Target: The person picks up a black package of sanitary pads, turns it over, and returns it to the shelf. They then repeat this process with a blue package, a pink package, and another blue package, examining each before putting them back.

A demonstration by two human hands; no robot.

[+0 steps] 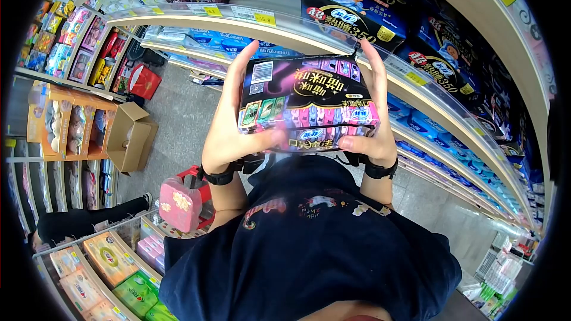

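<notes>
A black and pink printed package [309,98] is held up in front of the chest, between both hands. My left hand [235,119] grips one side of it, thumb across the near face and fingers along the edge. On the opposite side my right hand [376,107] holds it the same way, its thumb on the near lower corner. A barcode shows near the package's top left corner. Each wrist wears a black band. Just beyond the package runs a shelf edge with price tags [262,18].
Dark blue packages [357,9] fill the shelf ahead and to the right. An open cardboard box [132,137] stands on the floor at the left, near a pink stool [178,204]. Tissue packs [110,258] lie on a lower left shelf. Another person's leg [89,223] shows at the left.
</notes>
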